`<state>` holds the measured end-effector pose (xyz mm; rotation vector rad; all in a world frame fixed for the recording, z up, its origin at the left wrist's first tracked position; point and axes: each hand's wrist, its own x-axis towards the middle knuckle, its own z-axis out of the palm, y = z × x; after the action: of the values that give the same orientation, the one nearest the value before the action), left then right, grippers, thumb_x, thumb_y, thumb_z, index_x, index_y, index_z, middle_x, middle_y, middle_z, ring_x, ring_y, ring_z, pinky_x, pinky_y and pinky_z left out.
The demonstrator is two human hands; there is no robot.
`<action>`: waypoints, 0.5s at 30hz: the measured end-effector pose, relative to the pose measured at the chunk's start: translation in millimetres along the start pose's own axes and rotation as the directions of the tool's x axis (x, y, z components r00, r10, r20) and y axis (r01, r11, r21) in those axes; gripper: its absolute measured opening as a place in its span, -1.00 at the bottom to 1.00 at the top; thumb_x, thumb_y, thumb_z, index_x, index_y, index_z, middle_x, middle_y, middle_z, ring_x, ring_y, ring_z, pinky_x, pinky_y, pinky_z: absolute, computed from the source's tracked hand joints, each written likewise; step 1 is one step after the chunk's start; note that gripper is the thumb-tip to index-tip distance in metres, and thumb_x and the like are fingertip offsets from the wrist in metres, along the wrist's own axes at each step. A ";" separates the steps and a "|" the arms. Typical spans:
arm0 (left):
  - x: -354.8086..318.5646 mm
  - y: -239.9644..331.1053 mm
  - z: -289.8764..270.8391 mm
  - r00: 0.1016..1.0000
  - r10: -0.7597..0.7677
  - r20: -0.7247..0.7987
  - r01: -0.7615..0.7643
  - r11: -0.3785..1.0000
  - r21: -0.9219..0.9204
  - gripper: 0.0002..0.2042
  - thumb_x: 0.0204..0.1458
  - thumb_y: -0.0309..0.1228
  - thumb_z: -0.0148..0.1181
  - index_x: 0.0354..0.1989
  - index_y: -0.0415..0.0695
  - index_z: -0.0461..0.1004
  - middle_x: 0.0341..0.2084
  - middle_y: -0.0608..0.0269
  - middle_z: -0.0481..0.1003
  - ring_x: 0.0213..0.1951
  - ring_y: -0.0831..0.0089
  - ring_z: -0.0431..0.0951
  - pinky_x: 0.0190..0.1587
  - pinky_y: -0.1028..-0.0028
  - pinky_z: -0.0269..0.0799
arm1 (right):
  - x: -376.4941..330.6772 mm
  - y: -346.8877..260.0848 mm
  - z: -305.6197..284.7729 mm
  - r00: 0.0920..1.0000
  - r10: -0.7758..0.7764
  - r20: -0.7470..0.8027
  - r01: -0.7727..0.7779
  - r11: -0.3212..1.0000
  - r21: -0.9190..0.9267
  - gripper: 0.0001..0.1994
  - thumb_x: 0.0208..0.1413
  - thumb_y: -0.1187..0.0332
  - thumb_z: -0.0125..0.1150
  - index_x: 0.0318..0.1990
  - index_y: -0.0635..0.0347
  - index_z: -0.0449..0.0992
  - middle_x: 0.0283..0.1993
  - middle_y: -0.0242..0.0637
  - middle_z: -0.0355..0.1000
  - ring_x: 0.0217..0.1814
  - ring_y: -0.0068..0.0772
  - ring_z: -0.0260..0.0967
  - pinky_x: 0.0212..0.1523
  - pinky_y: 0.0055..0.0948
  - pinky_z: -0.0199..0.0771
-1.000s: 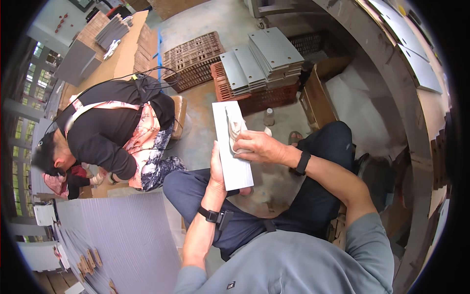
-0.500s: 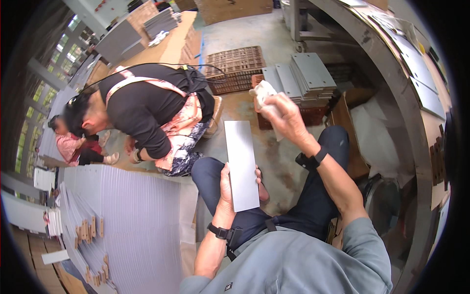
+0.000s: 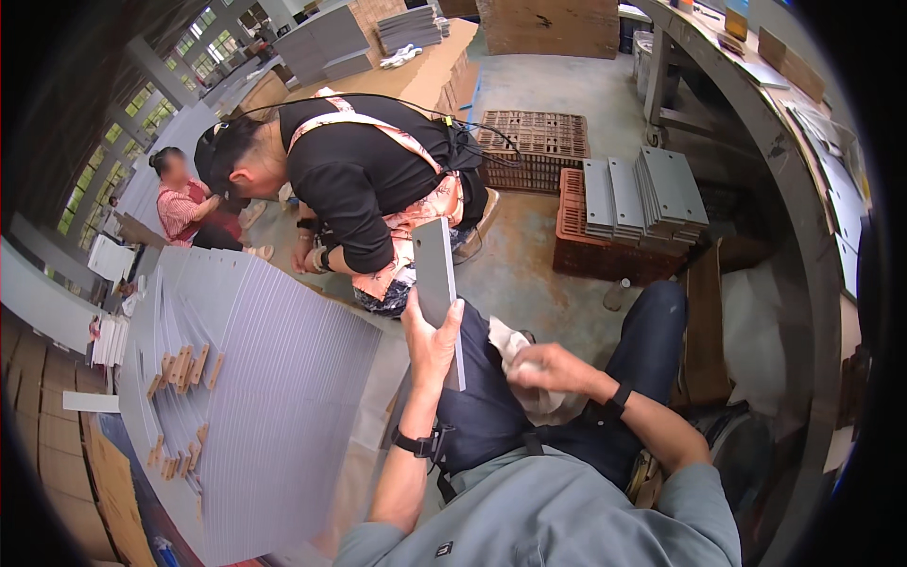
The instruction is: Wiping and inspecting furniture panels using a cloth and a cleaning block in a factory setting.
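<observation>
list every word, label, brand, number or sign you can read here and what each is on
None can be read.
Small dark mark on the grey-green shirt: too small to make out.
Grey panel in the left hand: no lettering shows, only a hole near its upper end.
White cloth in the right hand: no lettering shows.

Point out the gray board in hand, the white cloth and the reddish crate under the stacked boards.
Gray board (image 3: 435, 272), head view: its broad face.
White cloth (image 3: 508, 342), head view: its upper folds.
Reddish crate (image 3: 605, 264), head view: its side wall.
</observation>
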<state>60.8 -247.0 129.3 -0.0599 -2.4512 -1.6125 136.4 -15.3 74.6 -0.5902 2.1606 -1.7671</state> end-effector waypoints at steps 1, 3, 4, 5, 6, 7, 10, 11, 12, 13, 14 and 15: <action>-0.9 -1.9 2.9 1.000 0.000 0.005 0.000 1.000 -0.001 -0.03 0.06 0.07 0.40 0.41 -0.43 0.09 0.19 -0.31 0.27 0.27 -0.04 0.30 0.34 0.14 0.18 | -2.2 8.5 -3.8 0.985 0.118 -0.125 -0.109 0.991 0.081 -0.76 0.28 0.24 0.24 -0.14 0.24 0.63 -0.21 -0.28 0.60 -0.12 -0.42 0.54 -0.03 -0.37 0.52; -5.7 -12.6 2.9 1.000 0.006 -0.016 -0.005 0.998 0.068 0.00 0.02 0.10 0.42 0.40 -0.44 0.09 0.18 -0.30 0.28 0.25 -0.04 0.32 0.33 0.15 0.21 | 3.7 -6.5 -14.4 0.963 0.234 -0.131 -0.215 0.966 0.143 -0.71 0.33 0.16 0.22 -0.13 0.25 0.60 -0.26 -0.39 0.54 -0.18 -0.59 0.44 -0.10 -0.45 0.48; -7.0 -22.5 6.8 1.000 0.019 -0.018 -0.019 0.999 0.031 -0.01 0.01 0.08 0.45 0.37 -0.44 0.12 0.15 -0.24 0.35 0.21 0.03 0.37 0.30 0.18 0.25 | 5.3 -8.9 -16.8 0.961 0.231 -0.152 -0.200 0.960 0.196 -0.69 0.33 0.13 0.22 -0.12 0.24 0.59 -0.27 -0.42 0.52 -0.20 -0.63 0.41 -0.13 -0.47 0.47; -10.1 -24.9 11.7 1.000 0.019 -0.013 -0.018 0.999 0.029 -0.01 0.01 0.08 0.45 0.37 -0.44 0.12 0.15 -0.24 0.35 0.21 0.03 0.37 0.30 0.18 0.25 | 4.8 -10.2 -18.6 0.957 0.230 -0.174 -0.183 0.951 0.249 -0.68 0.34 0.11 0.22 -0.11 0.24 0.57 -0.28 -0.45 0.49 -0.22 -0.66 0.37 -0.16 -0.50 0.45; -13.7 -27.5 17.4 0.998 -0.051 0.022 0.053 0.996 -0.077 -0.07 0.04 0.04 0.45 0.36 -0.43 0.14 0.14 -0.19 0.37 0.16 0.11 0.41 0.25 0.24 0.31 | 4.2 -2.8 -17.2 0.958 0.223 -0.180 -0.163 0.941 0.296 -0.67 0.36 0.08 0.20 -0.10 0.21 0.56 -0.28 -0.48 0.48 -0.25 -0.67 0.35 -0.20 -0.52 0.43; -16.8 -30.2 24.2 0.991 -0.118 0.066 0.128 0.975 -0.180 -0.12 0.07 0.00 0.45 0.34 -0.41 0.16 0.14 -0.14 0.40 0.12 0.20 0.45 0.20 0.29 0.37 | 2.7 1.3 -19.1 0.956 0.228 -0.184 -0.167 0.940 0.297 -0.67 0.36 0.08 0.20 -0.10 0.21 0.56 -0.28 -0.48 0.48 -0.25 -0.67 0.35 -0.20 -0.52 0.43; -20.9 -43.1 40.9 0.961 -0.201 0.190 0.255 0.907 -0.335 -0.49 0.22 -0.16 0.33 0.13 -0.35 0.38 -0.05 0.08 0.55 -0.09 0.47 0.54 -0.01 0.45 0.47 | -6.3 2.5 -26.5 0.916 0.251 -0.314 -0.117 0.913 0.391 -0.72 0.37 0.14 0.18 -0.12 0.21 0.54 -0.27 -0.47 0.48 -0.23 -0.66 0.36 -0.20 -0.54 0.42; -22.3 -46.4 44.8 0.944 -0.197 0.265 0.282 0.899 -0.336 -0.59 0.26 -0.20 0.29 0.04 -0.33 0.46 -0.12 0.14 0.58 -0.15 0.53 0.56 -0.06 0.48 0.48 | -10.1 -2.5 -30.7 0.915 0.257 -0.312 -0.122 0.911 0.395 -0.72 0.37 0.14 0.18 -0.12 0.21 0.54 -0.27 -0.47 0.48 -0.23 -0.66 0.36 -0.20 -0.54 0.42; -26.4 -49.2 50.8 0.944 -0.193 0.268 0.276 0.905 -0.324 -0.65 0.36 -0.25 0.14 0.08 -0.32 0.47 -0.16 0.21 0.59 -0.18 0.56 0.57 -0.08 0.50 0.50 | -14.0 -7.1 -34.8 0.889 0.247 -0.387 -0.076 0.910 0.408 -0.72 0.37 0.15 0.18 -0.11 0.23 0.53 -0.28 -0.47 0.48 -0.22 -0.67 0.37 -0.20 -0.55 0.42; -28.4 -52.3 54.7 0.942 -0.198 0.270 0.282 0.904 -0.321 -0.65 0.36 -0.25 0.14 0.08 -0.32 0.47 -0.16 0.21 0.59 -0.18 0.56 0.57 -0.08 0.50 0.50 | -18.3 -8.5 -37.8 0.856 0.237 -0.459 -0.028 0.909 0.416 -0.72 0.37 0.16 0.18 -0.11 0.24 0.51 -0.29 -0.48 0.47 -0.22 -0.68 0.37 -0.20 -0.56 0.41; -27.4 -52.7 60.0 0.939 -0.229 0.256 0.303 0.904 -0.301 -0.61 0.38 -0.17 0.09 0.01 -0.34 0.50 -0.19 0.20 0.60 -0.20 0.54 0.56 -0.09 0.47 0.49 | -24.7 -8.7 -41.0 0.855 0.164 -0.493 -0.036 0.965 0.258 -0.79 0.30 0.28 0.23 -0.08 0.24 0.49 -0.23 -0.35 0.51 -0.18 -0.50 0.46 -0.13 -0.44 0.48; -27.6 -52.9 65.2 0.935 -0.259 0.240 0.323 0.904 -0.281 -0.55 0.39 -0.09 0.03 -0.06 -0.35 0.52 -0.21 0.19 0.61 -0.22 0.51 0.56 -0.10 0.44 0.48 | -29.4 -10.3 -41.6 0.852 0.169 -0.496 -0.039 0.964 0.261 -0.79 0.30 0.28 0.23 -0.08 0.24 0.49 -0.23 -0.35 0.51 -0.18 -0.50 0.46 -0.13 -0.44 0.48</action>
<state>70.2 -206.6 51.3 0.1123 -2.4041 -2.2225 144.1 33.0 92.3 0.0827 2.1744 -2.2776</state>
